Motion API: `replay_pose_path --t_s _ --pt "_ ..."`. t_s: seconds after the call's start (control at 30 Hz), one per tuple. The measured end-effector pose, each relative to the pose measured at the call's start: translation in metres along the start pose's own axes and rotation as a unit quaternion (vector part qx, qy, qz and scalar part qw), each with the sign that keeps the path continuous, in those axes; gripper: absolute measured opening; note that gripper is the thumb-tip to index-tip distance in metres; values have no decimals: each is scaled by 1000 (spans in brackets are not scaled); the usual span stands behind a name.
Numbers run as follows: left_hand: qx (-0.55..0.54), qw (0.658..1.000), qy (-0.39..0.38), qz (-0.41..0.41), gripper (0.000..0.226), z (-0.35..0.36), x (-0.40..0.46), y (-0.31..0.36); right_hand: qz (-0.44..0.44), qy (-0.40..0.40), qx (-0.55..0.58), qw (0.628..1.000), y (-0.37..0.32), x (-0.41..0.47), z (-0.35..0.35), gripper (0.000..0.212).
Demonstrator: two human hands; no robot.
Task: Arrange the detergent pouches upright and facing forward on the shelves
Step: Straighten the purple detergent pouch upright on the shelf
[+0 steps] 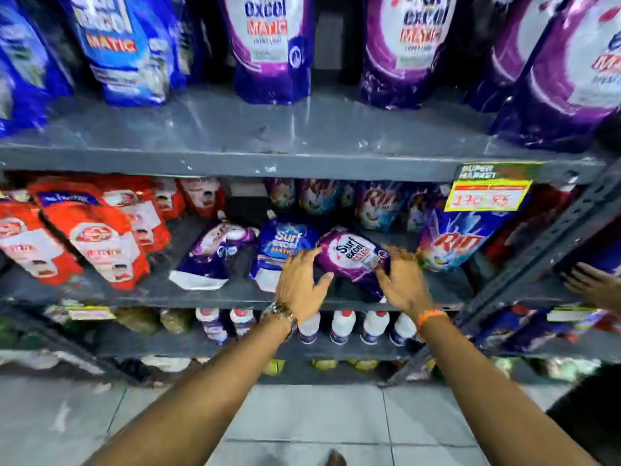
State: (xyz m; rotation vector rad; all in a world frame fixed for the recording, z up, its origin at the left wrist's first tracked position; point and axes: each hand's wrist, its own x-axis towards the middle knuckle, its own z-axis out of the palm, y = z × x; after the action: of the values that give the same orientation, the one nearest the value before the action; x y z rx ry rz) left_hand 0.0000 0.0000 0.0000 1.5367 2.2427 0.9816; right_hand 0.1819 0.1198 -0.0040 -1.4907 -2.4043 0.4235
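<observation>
At nine o'clock on the middle shelf (235, 292), red Lifebuoy pouches (97, 235) lean back in overlapping rows. Toward the centre, a purple-and-white Surf Excel pouch (215, 253) lies reclined on its back, spout pointing to twelve o'clock. Just beside it, at its three o'clock, a blue Surf Excel Matic pouch (280, 247) also lies tilted back, label up.

The left hand (300, 285), with a wristwatch (280, 314) at the wrist, has its fingers spread; the fingertips touch the left edge of a purple Surf Excel Matic pouch (353, 255) and overlap the lower right corner of the blue pouch. This purple pouch sits at the centre of the middle shelf, tilted, with its label turned askew toward one o'clock. The right hand (403, 285), with an orange wristband (431, 316), presses open fingers against the pouch's right edge. The two hands thus bracket the pouch, one on each side, neither closed into a fist.

At three o'clock of the right hand stands a blue Rin pouch (460, 242), upright and facing forward, beneath a yellow price tag (489, 193). More Rin pouches (376, 203) stand behind. At the far right edge, another person's hand (594, 285) rests on the adjoining rack.

On the upper shelf (268, 136), from ten to two o'clock, blue Surf Excel Matic pouches (124, 52) and purple ones (272, 48) stand upright. Below, white bottles (342, 326) line the lower shelf.
</observation>
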Motion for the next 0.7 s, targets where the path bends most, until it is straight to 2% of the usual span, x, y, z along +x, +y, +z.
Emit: replay_pose_path --t_s 0.07,0.13,0.27,0.37,0.47,0.5,0.57,0.63,0.67,0.7 --pt "-57 995 -26 -75 55 20 13 4 22 -55 -42 997 5 10 3 64" --pt "-136 974 -42 -177 58 39 24 8 53 -111 -47 991 9 18 5 78" --pt "-303 890 -41 -339 63 78 47 3 110 -142 -6 984 21 34 18 107" --pt "-396 830 1 -393 51 87 58 11 109 -152 6 982 25 33 17 117" --pt "-430 798 42 -420 27 92 66 15 129 -182 7 975 34 37 21 131" --pt "-436 787 49 -433 25 93 67 15 143 -201 11 969 38 40 24 133" --pt "-417 790 47 -447 36 96 72 14 184 -219 90 954 43 48 24 127" --pt "-361 817 27 -449 44 97 76 13 211 -213 195 934 44 57 22 103" --pt "-351 822 18 -449 44 97 78 14 212 -217 225 926 47 61 22 90" --pt "-361 817 5 -449 42 94 79 16 203 -224 241 922 47 62 19 86"
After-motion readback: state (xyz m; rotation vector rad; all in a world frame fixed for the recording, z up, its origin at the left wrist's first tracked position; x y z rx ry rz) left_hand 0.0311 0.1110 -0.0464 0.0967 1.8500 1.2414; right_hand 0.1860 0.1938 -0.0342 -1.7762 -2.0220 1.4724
